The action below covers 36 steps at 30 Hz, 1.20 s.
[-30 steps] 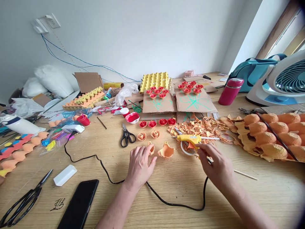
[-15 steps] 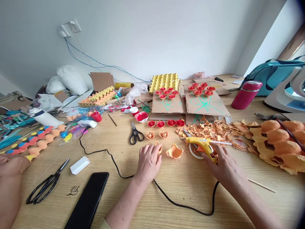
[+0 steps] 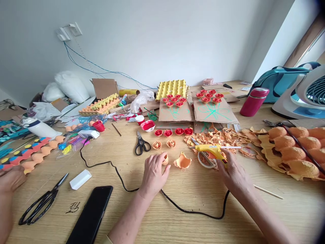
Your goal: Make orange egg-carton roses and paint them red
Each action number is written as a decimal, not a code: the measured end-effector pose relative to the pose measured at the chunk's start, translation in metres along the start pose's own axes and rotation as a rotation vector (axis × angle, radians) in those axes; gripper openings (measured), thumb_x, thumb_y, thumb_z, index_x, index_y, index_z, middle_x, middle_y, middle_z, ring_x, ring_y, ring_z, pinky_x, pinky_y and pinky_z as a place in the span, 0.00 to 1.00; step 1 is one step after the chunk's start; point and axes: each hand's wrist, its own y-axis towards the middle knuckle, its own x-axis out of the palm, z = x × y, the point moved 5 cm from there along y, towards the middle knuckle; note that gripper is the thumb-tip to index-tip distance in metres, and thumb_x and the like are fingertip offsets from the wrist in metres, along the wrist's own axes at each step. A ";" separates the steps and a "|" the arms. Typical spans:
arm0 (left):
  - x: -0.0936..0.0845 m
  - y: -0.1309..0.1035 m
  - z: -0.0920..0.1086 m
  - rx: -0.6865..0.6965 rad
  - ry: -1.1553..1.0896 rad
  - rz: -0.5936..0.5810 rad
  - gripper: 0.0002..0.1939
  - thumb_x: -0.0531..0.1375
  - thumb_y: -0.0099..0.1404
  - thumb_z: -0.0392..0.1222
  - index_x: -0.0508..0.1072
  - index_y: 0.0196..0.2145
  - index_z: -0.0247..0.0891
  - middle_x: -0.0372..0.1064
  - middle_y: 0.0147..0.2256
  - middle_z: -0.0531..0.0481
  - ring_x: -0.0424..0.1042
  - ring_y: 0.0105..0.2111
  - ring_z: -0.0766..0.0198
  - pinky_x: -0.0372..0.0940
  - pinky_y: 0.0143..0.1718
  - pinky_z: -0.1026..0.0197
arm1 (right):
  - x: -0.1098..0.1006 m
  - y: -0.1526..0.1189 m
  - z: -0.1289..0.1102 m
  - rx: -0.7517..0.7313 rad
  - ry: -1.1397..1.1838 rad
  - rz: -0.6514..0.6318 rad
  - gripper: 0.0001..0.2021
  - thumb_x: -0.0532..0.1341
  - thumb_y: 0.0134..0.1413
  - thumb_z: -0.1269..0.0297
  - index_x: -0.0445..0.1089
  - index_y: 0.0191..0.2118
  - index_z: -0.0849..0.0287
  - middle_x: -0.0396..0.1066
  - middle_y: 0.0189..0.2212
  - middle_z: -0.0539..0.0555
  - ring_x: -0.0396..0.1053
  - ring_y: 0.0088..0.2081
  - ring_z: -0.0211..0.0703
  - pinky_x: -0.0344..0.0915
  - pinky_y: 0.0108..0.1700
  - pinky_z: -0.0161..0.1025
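My left hand (image 3: 154, 174) rests on the table, its fingers curled over a small orange egg-carton cup (image 3: 165, 159) that is partly hidden. My right hand (image 3: 235, 173) is closed around the handle of a yellow hot glue gun (image 3: 209, 149), whose nozzle points left. Between the hands stands a wider orange egg-carton cup (image 3: 182, 160) with jagged edges. Behind them sit two unpainted carton roses (image 3: 171, 144) and a row of red-painted roses (image 3: 179, 131). A roll of tape (image 3: 206, 160) lies under the glue gun.
Orange carton scraps (image 3: 215, 136) and an egg tray (image 3: 299, 149) lie to the right. Black-handled scissors (image 3: 142, 145), a phone (image 3: 90, 215) and larger scissors (image 3: 43, 203) lie leftward. A black cord (image 3: 193, 212) crosses the front. Another person's hand (image 3: 12, 179) touches a carton strip (image 3: 40, 156).
The view has turned slightly to the right, bringing more of the white fan into sight. Both hands keep nearly the same places by the carton cup and the glue gun.
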 end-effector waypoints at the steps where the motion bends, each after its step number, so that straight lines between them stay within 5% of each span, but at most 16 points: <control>1: -0.001 0.000 -0.001 -0.004 -0.009 0.009 0.25 0.64 0.66 0.30 0.67 0.59 0.43 0.77 0.41 0.47 0.75 0.43 0.51 0.67 0.49 0.49 | -0.001 0.001 0.001 0.003 0.022 -0.002 0.27 0.51 0.70 0.48 0.64 0.65 0.58 0.82 0.44 0.63 0.81 0.35 0.58 0.73 0.36 0.48; 7: -0.003 0.000 0.001 0.029 -0.036 0.025 0.26 0.62 0.65 0.26 0.67 0.58 0.40 0.77 0.40 0.49 0.75 0.43 0.53 0.67 0.50 0.50 | -0.009 0.001 -0.001 0.002 0.170 0.030 0.28 0.53 0.68 0.43 0.65 0.64 0.56 0.80 0.43 0.61 0.79 0.35 0.54 0.71 0.35 0.45; 11: -0.003 -0.001 0.007 0.072 -0.031 0.022 0.25 0.62 0.65 0.27 0.68 0.59 0.40 0.78 0.41 0.48 0.74 0.43 0.52 0.66 0.50 0.49 | -0.011 -0.005 -0.011 -0.012 0.277 0.037 0.28 0.54 0.68 0.41 0.66 0.63 0.55 0.74 0.33 0.53 0.72 0.27 0.46 0.67 0.31 0.41; 20: -0.019 0.001 0.019 0.098 -0.061 0.118 0.15 0.59 0.71 0.31 0.74 0.53 0.38 0.78 0.45 0.42 0.72 0.46 0.48 0.65 0.52 0.45 | -0.009 -0.023 -0.040 -0.092 0.540 0.140 0.25 0.59 0.67 0.43 0.64 0.60 0.55 0.62 0.31 0.46 0.60 0.25 0.39 0.61 0.25 0.37; 23: -0.026 -0.004 0.040 0.076 -0.341 0.122 0.10 0.59 0.73 0.35 0.77 0.48 0.38 0.79 0.44 0.42 0.74 0.46 0.51 0.66 0.53 0.48 | -0.005 -0.035 -0.055 -0.150 0.620 0.131 0.24 0.61 0.68 0.47 0.62 0.61 0.53 0.68 0.34 0.50 0.65 0.28 0.40 0.64 0.27 0.36; 29: -0.003 -0.026 0.082 -0.312 -1.142 -0.245 0.17 0.58 0.76 0.49 0.78 0.52 0.36 0.80 0.50 0.39 0.79 0.51 0.52 0.70 0.53 0.54 | 0.007 -0.069 -0.090 -0.292 0.702 0.101 0.22 0.62 0.69 0.56 0.60 0.64 0.51 0.74 0.42 0.55 0.75 0.40 0.45 0.75 0.41 0.40; 36: 0.000 -0.038 0.091 -0.469 -1.271 -0.095 0.20 0.67 0.68 0.55 0.78 0.49 0.36 0.81 0.45 0.42 0.78 0.40 0.57 0.71 0.44 0.59 | 0.023 -0.088 -0.113 -0.415 0.683 0.084 0.30 0.60 0.68 0.66 0.53 0.71 0.50 0.71 0.53 0.60 0.75 0.52 0.52 0.77 0.53 0.50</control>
